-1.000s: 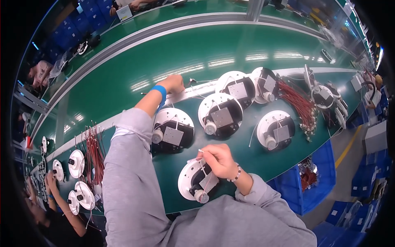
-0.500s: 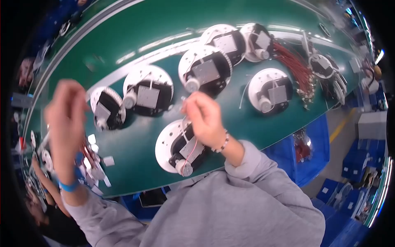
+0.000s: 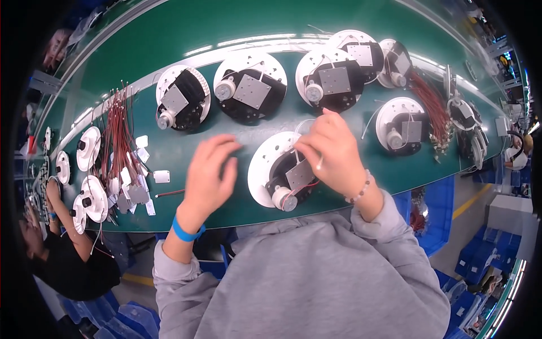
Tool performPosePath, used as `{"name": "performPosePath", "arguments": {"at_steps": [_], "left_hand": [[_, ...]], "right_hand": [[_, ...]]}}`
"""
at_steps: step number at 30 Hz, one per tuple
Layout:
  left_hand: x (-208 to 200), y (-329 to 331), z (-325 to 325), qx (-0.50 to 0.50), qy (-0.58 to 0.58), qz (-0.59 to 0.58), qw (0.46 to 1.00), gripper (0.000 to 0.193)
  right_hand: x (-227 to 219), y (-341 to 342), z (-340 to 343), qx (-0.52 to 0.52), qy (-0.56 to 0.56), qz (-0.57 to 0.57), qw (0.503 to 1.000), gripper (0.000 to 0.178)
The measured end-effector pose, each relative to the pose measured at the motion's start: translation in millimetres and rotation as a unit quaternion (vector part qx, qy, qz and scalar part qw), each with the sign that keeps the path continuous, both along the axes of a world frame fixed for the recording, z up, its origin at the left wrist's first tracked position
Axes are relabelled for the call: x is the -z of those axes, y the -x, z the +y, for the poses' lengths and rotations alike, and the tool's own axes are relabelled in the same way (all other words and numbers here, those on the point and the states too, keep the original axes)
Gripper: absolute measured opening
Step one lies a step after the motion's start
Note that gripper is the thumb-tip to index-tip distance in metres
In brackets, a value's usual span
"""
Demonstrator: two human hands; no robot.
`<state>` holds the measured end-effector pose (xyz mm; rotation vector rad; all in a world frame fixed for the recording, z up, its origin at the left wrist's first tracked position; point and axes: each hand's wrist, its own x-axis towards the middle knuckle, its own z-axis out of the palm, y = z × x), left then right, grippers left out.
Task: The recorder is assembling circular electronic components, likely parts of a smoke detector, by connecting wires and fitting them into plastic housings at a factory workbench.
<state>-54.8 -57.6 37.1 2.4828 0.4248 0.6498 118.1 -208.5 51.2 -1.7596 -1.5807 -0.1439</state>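
Observation:
On the bench right in front of me lies a round white disc unit point(image 3: 264, 164) with a black bracket, a grey metal plate and a small round motor point(image 3: 284, 199). My right hand point(image 3: 334, 151) is over its right side, fingers pinched on a thin white cable point(image 3: 304, 127) that loops up from the unit. The cable's end is hidden in the fingers. My left hand point(image 3: 210, 176) hovers left of the disc with its fingers apart, holding nothing. A short red-and-black wire point(image 3: 170, 194) rests on the bench beside it.
Several similar units point(image 3: 252, 90) line the far side. Bundles of red wires lie left point(image 3: 117, 141) and right point(image 3: 432, 107), with small white-grey plates point(image 3: 161, 177) near the left one. A blue bin point(image 3: 443, 214) stands at the right edge. A co-worker point(image 3: 70, 248) sits at far left.
My view has turned left. The left hand has come from the far left toward the near disc unit. My right hand stays over that unit, still pinching the cable.

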Motion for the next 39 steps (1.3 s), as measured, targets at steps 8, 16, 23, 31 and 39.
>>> {"name": "performPosePath", "arguments": {"at_steps": [8, 16, 23, 31, 39], "left_hand": [[22, -27, -1, 0.109, 0.163, -0.045, 0.980, 0.022], [30, -22, 4, 0.148, 0.192, -0.070, 0.968, 0.028], [59, -45, -11, 0.235, 0.558, -0.106, 0.788, 0.025], [30, -40, -11, 0.148, 0.409, -0.090, 0.896, 0.015], [38, -47, -19, 0.127, 0.495, -0.081, 0.856, 0.015]], "right_hand": [[5, 0, 13, 0.040, -0.052, -0.061, 0.996, 0.013], [8, 9, 22, -0.012, -0.094, -0.106, 0.990, 0.016], [-3, 3, 0, -0.097, 0.028, -0.064, 0.993, 0.017], [-17, 1, 17, -0.102, 0.092, 0.037, 0.990, 0.022], [-10, 2, 22, -0.046, 0.023, -0.079, 0.996, 0.021]]}}
